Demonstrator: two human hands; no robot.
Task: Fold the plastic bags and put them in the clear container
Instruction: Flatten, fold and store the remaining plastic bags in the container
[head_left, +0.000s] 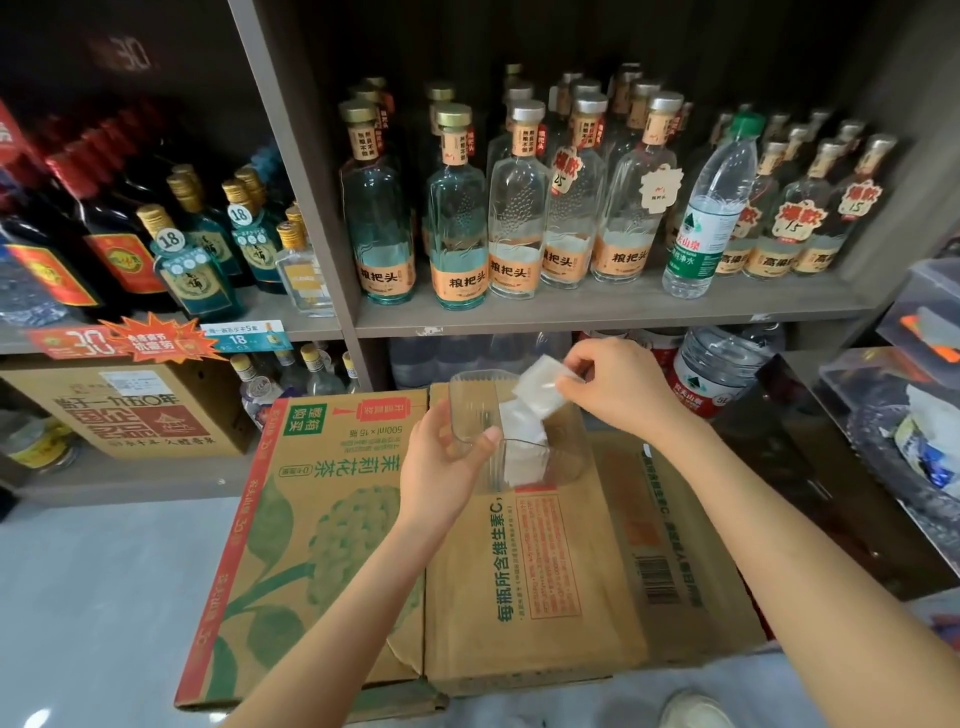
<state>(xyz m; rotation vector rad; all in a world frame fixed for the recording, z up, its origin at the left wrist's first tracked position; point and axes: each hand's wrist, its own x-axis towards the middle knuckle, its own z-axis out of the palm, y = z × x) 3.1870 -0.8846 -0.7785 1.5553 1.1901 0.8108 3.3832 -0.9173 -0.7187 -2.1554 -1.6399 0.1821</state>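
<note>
While my left hand (441, 467) curls thumb and fingers round the clear container (569, 457) at the far edge of the carton (540, 571), my right hand (618, 389) pinches a folded bag (540, 389) just over its mouth. A second bag (519, 431) sits inside. If I release it crooked, it could spring open or snag the rim. Glass bottles (457, 228) crowd the shelf behind, but nothing blocks the drop.

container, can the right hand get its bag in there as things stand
Probably yes: the right hand pinches the bag just above the open container, the left hand holds it steady, and the bags inside look to leave room.
</note>
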